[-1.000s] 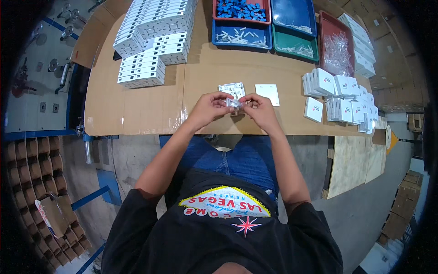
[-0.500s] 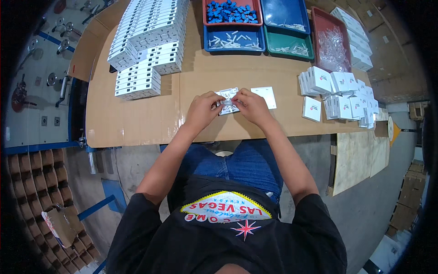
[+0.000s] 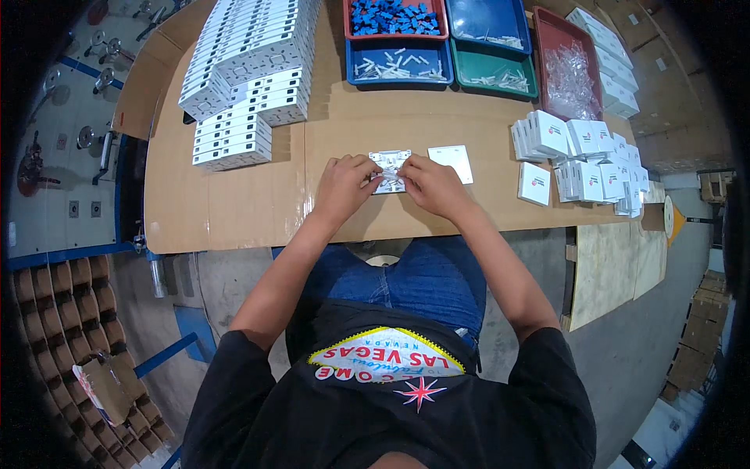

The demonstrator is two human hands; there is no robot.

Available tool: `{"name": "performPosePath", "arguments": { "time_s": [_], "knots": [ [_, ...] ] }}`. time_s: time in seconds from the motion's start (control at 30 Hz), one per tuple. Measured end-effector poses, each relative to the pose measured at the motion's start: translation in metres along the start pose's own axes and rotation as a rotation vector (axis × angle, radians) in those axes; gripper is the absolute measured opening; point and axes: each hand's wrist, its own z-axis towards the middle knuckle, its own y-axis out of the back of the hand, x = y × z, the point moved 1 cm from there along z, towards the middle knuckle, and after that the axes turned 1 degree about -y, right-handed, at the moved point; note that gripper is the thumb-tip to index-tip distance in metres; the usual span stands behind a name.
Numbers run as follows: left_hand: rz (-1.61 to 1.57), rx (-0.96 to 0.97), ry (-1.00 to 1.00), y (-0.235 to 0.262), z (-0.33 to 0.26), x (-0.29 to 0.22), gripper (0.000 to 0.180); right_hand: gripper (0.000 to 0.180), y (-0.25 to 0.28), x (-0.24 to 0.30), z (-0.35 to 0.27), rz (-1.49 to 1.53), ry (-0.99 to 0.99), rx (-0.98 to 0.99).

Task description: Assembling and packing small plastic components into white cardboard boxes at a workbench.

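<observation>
At six o'clock on the counter (image 3: 234, 203), left hand (image 3: 344, 189) and right hand (image 3: 434, 186), each grip pinched nearly closed, hold a small pale piece (image 3: 387, 176) over a white housing (image 3: 391, 159), white plate (image 3: 451, 163) at three o'clock

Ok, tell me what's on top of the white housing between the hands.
A small whitish piece, held between the left hand and right hand, shows over the white housing. Hands and piece hide whatever lies directly beneath them.
</observation>
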Motion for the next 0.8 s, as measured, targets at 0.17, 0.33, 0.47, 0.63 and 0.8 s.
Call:
{"name": "performPosePath", "arguments": {
  "time_s": [0.17,0.33,0.47,0.63,0.8],
  "knots": [
    [0.082,-0.053,-0.188,0.001,-0.004,0.004,0.015,0.018,0.003,0.003,-0.005,-0.070,0.070,0.057],
    [0.198,-0.003,-0.328,0.002,-0.007,0.009,0.019,0.019,-0.006,-0.003,-0.012,-0.142,0.204,0.036],
    [0.221,0.037,-0.389,0.014,-0.010,0.000,0.024,0.020,-0.006,-0.006,-0.019,-0.114,0.233,-0.028],
    [0.230,0.104,-0.488,0.017,-0.017,0.008,0.030,0.022,-0.001,-0.005,-0.020,-0.078,0.278,-0.056],
    [0.229,0.089,-0.550,0.011,-0.020,0.017,0.032,0.026,0.010,-0.016,-0.014,-0.070,0.429,0.064]
  ]
}}
